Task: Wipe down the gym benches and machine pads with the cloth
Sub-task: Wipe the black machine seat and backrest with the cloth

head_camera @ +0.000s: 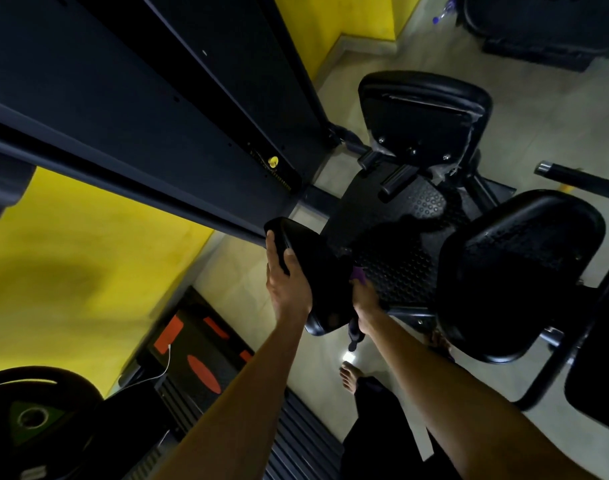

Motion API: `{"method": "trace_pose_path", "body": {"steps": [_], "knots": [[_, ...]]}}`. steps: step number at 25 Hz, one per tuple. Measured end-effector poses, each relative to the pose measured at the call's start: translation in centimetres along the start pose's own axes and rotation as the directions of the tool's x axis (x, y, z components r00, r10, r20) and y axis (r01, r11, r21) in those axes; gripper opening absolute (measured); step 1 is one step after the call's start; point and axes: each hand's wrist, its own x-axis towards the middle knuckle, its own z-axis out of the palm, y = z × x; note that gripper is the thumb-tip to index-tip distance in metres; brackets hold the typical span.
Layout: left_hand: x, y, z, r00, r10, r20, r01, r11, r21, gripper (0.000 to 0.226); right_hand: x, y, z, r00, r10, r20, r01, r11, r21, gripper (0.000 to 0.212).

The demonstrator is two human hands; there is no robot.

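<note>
Hands work a small black pad [313, 282] on a weight machine in a dim, yellow-walled gym. The left hand [285, 278] clasps the pad's outer edge, thumb hooked over its face and fingers laid along the rim. Across the pad from that grip, the right hand [365, 301] holds a purple cloth [359, 274] against the pad's other side. One corner of the cloth shows past the fingertips, which lie in shadow.

The pad is oblong. Its long axis runs from the machine's dark upright frame [164, 109], just beyond the left hand's fingertips, back toward the person, and its rounded near end sits between the two wrists.

Three black pads are plainly in view. One is the pad being held. A back pad [424, 112] stands well beyond the grip. A broad seat pad [517, 271] lies just past the right hand. One studded footplate [410, 261] lies between the held pad and the seat pad. A single yellow pin [272, 161] sits on the frame above the left hand's grip. One weight plate [36, 417] rests well to the left of the left forearm, near the bottom corner. One bare foot [350, 374] shows on the pale floor between the forearms.
</note>
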Motion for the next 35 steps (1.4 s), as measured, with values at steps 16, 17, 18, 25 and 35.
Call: {"method": "trace_pose_path", "body": {"steps": [16, 17, 18, 25, 35], "knots": [[0.4, -0.8, 0.2, 1.000, -0.002, -0.010, 0.002, 1.000, -0.024, 0.049, -2.0, -1.9, 0.1, 0.999, -0.016, -0.035, 0.007, 0.975, -0.224, 0.068], [0.3, -0.9, 0.2, 1.000, 0.001, -0.011, -0.002, 1.000, -0.025, 0.050, -0.7, -1.8, -0.2, 1.000, 0.008, -0.012, -0.011, 0.970, -0.241, 0.068], [0.2, -1.0, 0.2, 1.000, 0.003, -0.008, -0.003, 0.999, -0.041, 0.050, -0.3, -2.1, -0.5, 1.000, 0.016, 0.006, -0.014, 0.965, -0.263, 0.065], [-1.9, -0.5, -1.2, 0.992, -0.013, 0.124, 0.024, 0.996, -0.088, 0.060, -8.5, -6.4, -4.0, 0.983, -0.168, 0.077, 0.184, 0.859, -0.479, 0.043], [-8.9, -4.5, -3.6, 0.951, 0.049, 0.304, -0.045, 0.999, -0.022, 0.076, -18.5, -8.6, -9.8, 0.940, -0.326, -0.099, 0.259, 0.874, -0.412, 0.041]]}}
